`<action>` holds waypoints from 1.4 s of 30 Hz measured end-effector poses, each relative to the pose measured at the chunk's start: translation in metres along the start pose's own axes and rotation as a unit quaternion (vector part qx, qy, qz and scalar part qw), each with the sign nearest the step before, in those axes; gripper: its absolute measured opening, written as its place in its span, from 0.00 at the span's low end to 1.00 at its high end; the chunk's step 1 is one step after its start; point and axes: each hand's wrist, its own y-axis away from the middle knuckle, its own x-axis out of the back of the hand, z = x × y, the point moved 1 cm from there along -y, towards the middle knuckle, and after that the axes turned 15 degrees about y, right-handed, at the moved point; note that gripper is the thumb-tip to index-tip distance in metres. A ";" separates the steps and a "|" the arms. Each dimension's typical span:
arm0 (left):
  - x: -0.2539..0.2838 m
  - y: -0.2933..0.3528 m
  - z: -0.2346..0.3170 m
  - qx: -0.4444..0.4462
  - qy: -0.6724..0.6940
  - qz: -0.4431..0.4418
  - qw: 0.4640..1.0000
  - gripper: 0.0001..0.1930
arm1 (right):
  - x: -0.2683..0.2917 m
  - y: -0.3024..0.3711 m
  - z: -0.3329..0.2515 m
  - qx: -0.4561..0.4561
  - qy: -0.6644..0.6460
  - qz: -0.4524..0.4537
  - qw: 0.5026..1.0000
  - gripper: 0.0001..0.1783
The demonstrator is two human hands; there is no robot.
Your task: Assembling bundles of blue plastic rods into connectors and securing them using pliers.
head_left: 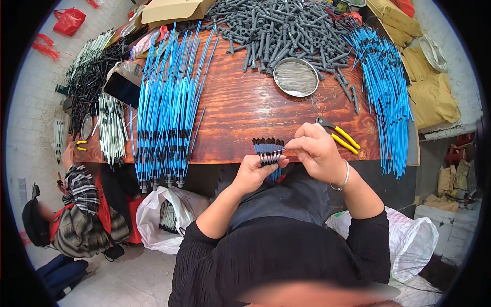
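My left hand [250, 174] is wrapped round a small bundle of blue rods with black ends [268, 148], held upright just off the table's front edge. The rods' lower ends show below my fingers. Beside the bundle, my right hand [321, 156] is closed, thumb and fingertips pinched together; what is in the pinch, if anything, is too small to make out. Pliers with yellow handles [346, 140] lie just beyond my right hand. A round tin [295, 78] full of thin metal pins or wires sits further up the table.
Dark grey plastic tubes [286, 30] are heaped at the back. Blue rods [166, 102] lie at the left, more blue rods [381, 97] at the right edge. Pale rods [111, 128] and a phone [121, 91] lie far left. A co-worker [82, 215] sits at the left.
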 end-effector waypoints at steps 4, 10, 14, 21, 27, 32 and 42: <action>-0.001 0.000 0.000 -0.004 -0.011 -0.009 1.000 0.12 | 0.007 -0.006 -0.008 0.030 0.052 0.004 0.998 0.16; -0.003 -0.001 0.000 -0.008 -0.013 0.003 1.000 0.12 | 0.006 -0.007 -0.012 0.050 0.112 0.015 0.992 0.16; -0.002 -0.002 0.001 -0.006 -0.035 -0.005 0.999 0.12 | 0.006 -0.009 -0.010 0.055 0.096 0.013 0.994 0.16; -0.002 -0.002 0.001 0.004 -0.058 -0.010 0.998 0.11 | 0.006 -0.015 -0.007 0.090 0.098 -0.027 0.991 0.15; -0.005 -0.002 0.004 -0.024 -0.111 -0.018 0.993 0.11 | 0.007 -0.016 -0.013 0.097 0.139 -0.024 0.985 0.16; -0.005 -0.003 0.002 -0.044 -0.128 -0.012 0.991 0.11 | 0.007 -0.015 -0.013 0.081 0.141 -0.009 0.987 0.16; -0.004 -0.002 0.000 -0.048 -0.136 -0.012 0.990 0.10 | 0.009 -0.014 -0.016 0.053 0.124 -0.029 0.990 0.19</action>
